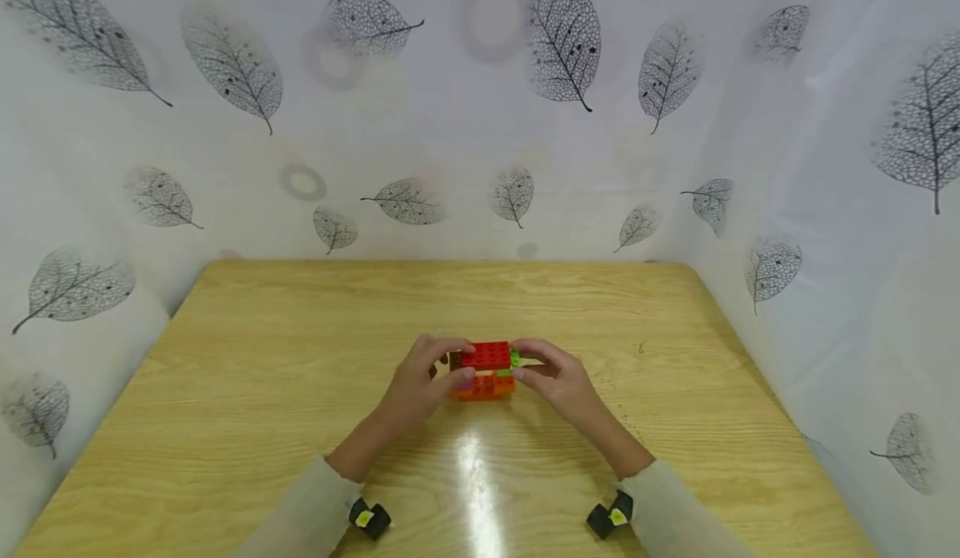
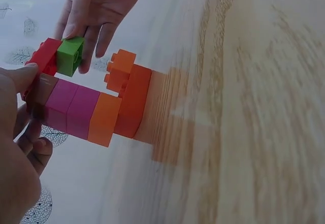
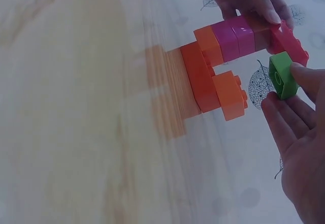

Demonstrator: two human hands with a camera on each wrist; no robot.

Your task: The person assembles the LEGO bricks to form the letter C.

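Observation:
An orange-red brick [image 2: 134, 102] stands on the table with two stacks on it. The taller has an orange brick [image 2: 104, 120], two magenta bricks [image 2: 82, 111], then a brown brick [image 2: 41, 94]. Across its top lies a red brick [image 1: 487, 356], its free end reaching out over the shorter stack, a lone orange brick [image 3: 229, 94]. My left hand [image 1: 426, 375] grips the red and brown bricks at the top corner. Between thumb and fingers, my right hand [image 1: 558, 381] pinches a green brick [image 3: 283, 75], close against the red brick's free end. A gap separates green from the lone orange brick.
The wooden table [image 1: 300, 316] runs back to a pale cloth [image 1: 450, 125] with a leaf print, which also hangs along both sides. Small dark specks [image 1: 626, 375] mark the tabletop right of the bricks. Black wrist devices [image 1: 369, 518] sit at both sleeve cuffs.

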